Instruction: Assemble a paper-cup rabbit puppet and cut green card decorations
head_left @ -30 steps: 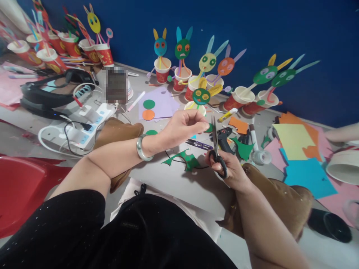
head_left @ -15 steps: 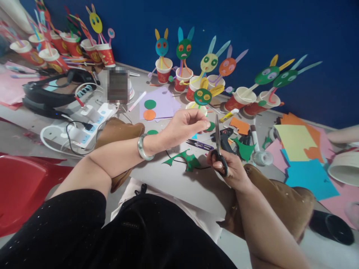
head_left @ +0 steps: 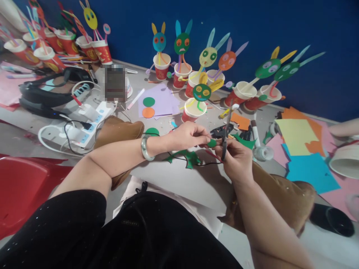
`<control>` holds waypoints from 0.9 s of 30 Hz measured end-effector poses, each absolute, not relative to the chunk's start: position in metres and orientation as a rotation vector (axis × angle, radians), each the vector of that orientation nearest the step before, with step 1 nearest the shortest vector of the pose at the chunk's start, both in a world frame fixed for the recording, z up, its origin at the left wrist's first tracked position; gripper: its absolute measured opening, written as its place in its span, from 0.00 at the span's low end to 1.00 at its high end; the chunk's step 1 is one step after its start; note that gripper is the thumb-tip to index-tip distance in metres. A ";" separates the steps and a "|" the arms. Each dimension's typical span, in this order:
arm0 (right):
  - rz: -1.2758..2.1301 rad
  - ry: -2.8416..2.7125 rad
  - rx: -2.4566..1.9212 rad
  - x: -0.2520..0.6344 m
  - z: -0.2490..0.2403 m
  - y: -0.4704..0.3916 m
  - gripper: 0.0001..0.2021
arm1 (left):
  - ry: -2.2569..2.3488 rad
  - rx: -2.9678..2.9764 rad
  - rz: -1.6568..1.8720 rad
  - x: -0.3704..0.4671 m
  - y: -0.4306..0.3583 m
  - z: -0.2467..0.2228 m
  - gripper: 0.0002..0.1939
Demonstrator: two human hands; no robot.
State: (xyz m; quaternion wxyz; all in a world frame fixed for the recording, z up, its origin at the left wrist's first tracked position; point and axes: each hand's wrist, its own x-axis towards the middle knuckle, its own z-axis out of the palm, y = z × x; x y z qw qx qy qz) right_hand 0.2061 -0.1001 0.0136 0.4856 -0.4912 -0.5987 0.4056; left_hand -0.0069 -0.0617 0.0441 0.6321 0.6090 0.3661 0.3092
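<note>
A small green paper piece (head_left: 212,143) is pinched in my left hand (head_left: 188,136), which wears a bangle. My right hand (head_left: 238,158) holds black-handled scissors (head_left: 225,140), blades pointing up, and its fingertips are close to the green piece. Whether they touch it I cannot tell. Below the hands, a green paper scrap (head_left: 190,158) and a black cable lie on the table. A green circle (head_left: 153,132) is left of my left hand. Behind the hands stands a paper cup (head_left: 193,109) with a green paper face on it.
Several red cups with paper rabbit figures line the blue wall. Purple sheets (head_left: 159,99), a power strip (head_left: 95,127) and a black headset (head_left: 56,91) are left. Coloured sheets (head_left: 311,172) and another person's arm (head_left: 344,129) are right. A glue gun (head_left: 221,131) lies behind my right hand.
My hands have come together. The left moved slightly down with the green piece, and the right rose with the scissors. The purple-handled snips are now hidden behind my left hand.
</note>
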 end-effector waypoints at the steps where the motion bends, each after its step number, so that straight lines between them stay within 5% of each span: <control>1: 0.982 -1.467 -1.180 0.205 0.014 -0.100 0.16 | 0.841 1.416 0.688 -0.007 -0.063 0.045 0.08; 8: 1.045 -1.440 -1.143 0.202 0.009 -0.100 0.18 | 0.843 1.387 0.638 -0.005 -0.064 0.046 0.07; 14: 1.079 -1.341 -1.191 0.201 0.010 -0.098 0.20 | 0.877 1.249 0.639 -0.002 -0.065 0.041 0.17; 19: 1.124 -1.300 -1.190 0.197 0.013 -0.098 0.20 | 0.803 1.275 0.680 0.000 -0.065 0.035 0.04; 27: 1.130 -1.264 -1.219 0.198 0.008 -0.098 0.21 | 0.849 1.256 0.655 -0.002 -0.064 0.039 0.10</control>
